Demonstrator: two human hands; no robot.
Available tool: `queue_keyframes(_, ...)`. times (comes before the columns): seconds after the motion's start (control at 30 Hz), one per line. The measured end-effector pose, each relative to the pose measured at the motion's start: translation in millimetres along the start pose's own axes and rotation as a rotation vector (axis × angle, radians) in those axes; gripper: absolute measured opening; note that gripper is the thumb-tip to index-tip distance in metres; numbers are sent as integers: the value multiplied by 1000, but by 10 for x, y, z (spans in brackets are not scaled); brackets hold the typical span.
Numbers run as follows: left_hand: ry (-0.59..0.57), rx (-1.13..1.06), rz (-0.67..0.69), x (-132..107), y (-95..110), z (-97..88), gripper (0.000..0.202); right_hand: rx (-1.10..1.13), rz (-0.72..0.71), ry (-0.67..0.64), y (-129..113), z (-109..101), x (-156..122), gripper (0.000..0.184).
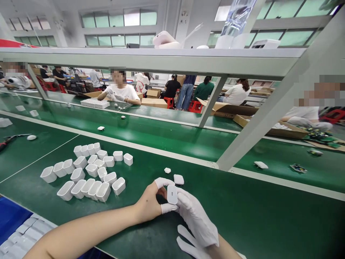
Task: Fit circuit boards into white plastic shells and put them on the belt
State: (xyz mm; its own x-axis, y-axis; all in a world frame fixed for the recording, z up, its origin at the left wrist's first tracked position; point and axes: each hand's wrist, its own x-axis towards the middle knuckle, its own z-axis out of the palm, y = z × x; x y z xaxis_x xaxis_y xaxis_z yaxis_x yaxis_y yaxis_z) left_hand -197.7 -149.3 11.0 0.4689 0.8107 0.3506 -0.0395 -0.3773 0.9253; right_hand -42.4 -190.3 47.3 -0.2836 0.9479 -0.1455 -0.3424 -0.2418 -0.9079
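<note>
A white charger (172, 194) with a small port slot in its end face is held between my two hands, above the green bench. My left hand (151, 203), with white finger cots on the thumb and index finger, pinches it from the left. My right hand (195, 216), in a white glove, has its fingers closed against the charger's right side. Below that hand, loose-looking white glove fingers (188, 239) stick out. Just beyond the charger lie a white square piece (178, 179) and a smaller white piece (167, 170).
Several open white charger shells (91, 189) stand in rows to the left. A conveyor belt (161, 138) runs behind, carrying a white charger part (261, 165) and a circuit board (298, 168). A slanted post (258, 118) supports the shelf (151, 59). Co-workers sit opposite.
</note>
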Motion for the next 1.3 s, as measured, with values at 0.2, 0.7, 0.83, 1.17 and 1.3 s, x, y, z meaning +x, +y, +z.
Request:
queue_keyframes(0.2,4,-8,2,26,-36,-20,49,-114,-52,37,90,-64,35,46)
queue_keyframes(0.7,-64,-87,-139,86,-24,-58,47,-841,-335,367,175,-141,17,41)
queue_keyframes(0.83,-131,-21,10,106,39,-118,46,-987,-439,355,199,-134,-16,37)
queue_keyframes(1.17,-145,175,165,106,103,-221,53,-1004,-461,178,127,-130,-76,44)
queue_keyframes(1.3,-113,72,54,77,151,-170,48,-893,-330,174,86,-46,-107,36)
